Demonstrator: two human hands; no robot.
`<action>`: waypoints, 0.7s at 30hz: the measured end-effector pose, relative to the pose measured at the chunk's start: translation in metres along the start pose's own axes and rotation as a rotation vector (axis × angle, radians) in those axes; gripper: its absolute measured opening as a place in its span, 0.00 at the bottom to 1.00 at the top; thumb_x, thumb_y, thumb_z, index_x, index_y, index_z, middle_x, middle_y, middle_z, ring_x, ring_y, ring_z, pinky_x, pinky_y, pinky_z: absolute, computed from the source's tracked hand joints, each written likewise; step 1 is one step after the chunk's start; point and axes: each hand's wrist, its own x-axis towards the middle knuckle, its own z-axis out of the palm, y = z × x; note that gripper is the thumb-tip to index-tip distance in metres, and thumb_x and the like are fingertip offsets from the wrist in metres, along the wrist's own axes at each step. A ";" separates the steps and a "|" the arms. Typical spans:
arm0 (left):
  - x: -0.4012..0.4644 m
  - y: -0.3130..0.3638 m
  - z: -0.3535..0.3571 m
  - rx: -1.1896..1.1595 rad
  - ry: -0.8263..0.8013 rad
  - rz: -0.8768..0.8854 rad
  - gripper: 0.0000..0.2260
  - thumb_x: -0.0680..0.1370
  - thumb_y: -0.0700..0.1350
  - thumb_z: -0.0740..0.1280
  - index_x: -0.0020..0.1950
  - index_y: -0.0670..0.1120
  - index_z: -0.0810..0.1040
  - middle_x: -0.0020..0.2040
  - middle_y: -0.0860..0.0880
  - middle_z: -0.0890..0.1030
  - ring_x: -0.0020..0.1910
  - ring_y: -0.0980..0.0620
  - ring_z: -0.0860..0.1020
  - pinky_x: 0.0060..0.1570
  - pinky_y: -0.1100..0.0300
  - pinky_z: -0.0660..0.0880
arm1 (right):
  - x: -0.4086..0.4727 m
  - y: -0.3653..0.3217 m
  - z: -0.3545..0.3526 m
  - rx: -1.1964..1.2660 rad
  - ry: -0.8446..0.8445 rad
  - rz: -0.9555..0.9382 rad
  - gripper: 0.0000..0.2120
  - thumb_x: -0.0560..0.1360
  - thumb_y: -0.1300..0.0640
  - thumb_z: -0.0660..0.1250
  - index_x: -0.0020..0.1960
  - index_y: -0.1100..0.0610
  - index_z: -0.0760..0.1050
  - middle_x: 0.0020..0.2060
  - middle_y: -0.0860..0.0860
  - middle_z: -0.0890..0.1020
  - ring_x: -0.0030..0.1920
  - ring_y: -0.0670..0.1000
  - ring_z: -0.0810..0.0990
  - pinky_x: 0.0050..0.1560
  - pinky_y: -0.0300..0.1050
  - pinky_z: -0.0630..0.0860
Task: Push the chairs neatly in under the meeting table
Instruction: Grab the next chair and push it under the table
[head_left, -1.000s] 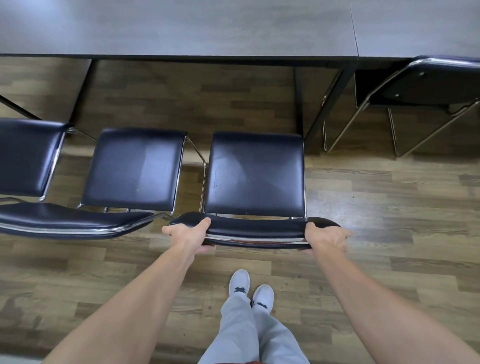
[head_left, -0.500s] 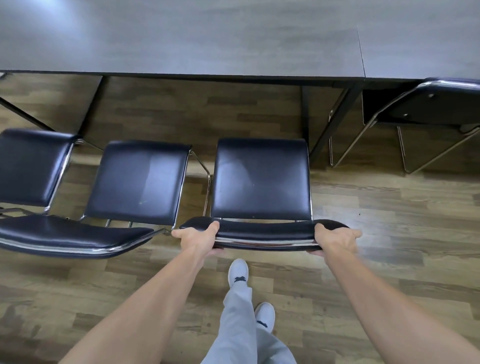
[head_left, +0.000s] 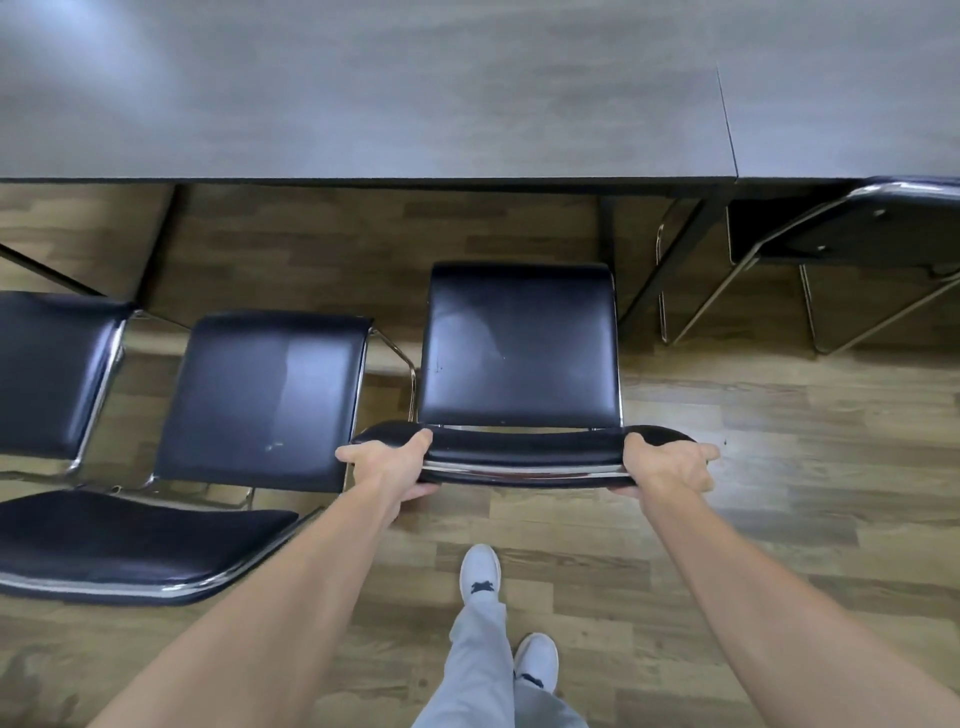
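The meeting table (head_left: 363, 104) is spanning the whole twelve o'clock side of the view, a long grey-brown top with a seam toward one o'clock where a second section is butting against it. Dark legs are angling down beneath it, leaving open floor under the edge where the seats belong.

At two o'clock a chair (head_left: 872, 228) is already sitting tucked under the table, only its back and chrome frame showing. At nine o'clock two more chairs are waiting well short of the table: the middle chair (head_left: 270, 395), just beside the held one, and the far-left chair (head_left: 47, 374), cut off by the frame.

The held chair (head_left: 519, 343) is sitting at the centre, its seat pointing toward twelve o'clock and its front edge not yet under the tabletop. The person is gripping the curved backrest at both ends, probably so the push goes straight and the chair does not swivel toward the table leg at one o'clock. The left hand (head_left: 387, 467) is wrapping the backrest's left end, thumb on top and fingers curled beneath; the right hand (head_left: 667, 465) is doing the same at the right end.

The wood-plank floor (head_left: 779, 519) is looking smooth, so the chrome runners should slide easily. A white shoe (head_left: 480, 569) is stepping forward at six o'clock.
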 end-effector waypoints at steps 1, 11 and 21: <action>0.004 0.006 0.002 0.011 0.003 -0.005 0.38 0.73 0.48 0.76 0.71 0.44 0.52 0.69 0.45 0.67 0.34 0.41 0.84 0.55 0.45 0.80 | 0.002 -0.005 0.003 -0.002 0.005 0.000 0.32 0.68 0.54 0.73 0.65 0.58 0.58 0.57 0.69 0.69 0.48 0.66 0.80 0.36 0.57 0.83; 0.031 0.060 0.019 0.006 0.006 -0.039 0.43 0.73 0.48 0.76 0.75 0.44 0.48 0.72 0.44 0.66 0.35 0.39 0.84 0.54 0.44 0.81 | 0.012 -0.054 0.019 -0.018 0.033 -0.007 0.40 0.69 0.53 0.72 0.71 0.60 0.51 0.54 0.69 0.74 0.59 0.62 0.76 0.44 0.57 0.82; 0.045 0.096 0.032 0.094 -0.032 0.009 0.40 0.74 0.51 0.74 0.73 0.44 0.49 0.69 0.48 0.66 0.30 0.43 0.84 0.52 0.48 0.82 | 0.022 -0.089 0.034 0.010 0.042 0.057 0.34 0.61 0.49 0.74 0.59 0.54 0.57 0.51 0.68 0.73 0.46 0.64 0.82 0.41 0.58 0.82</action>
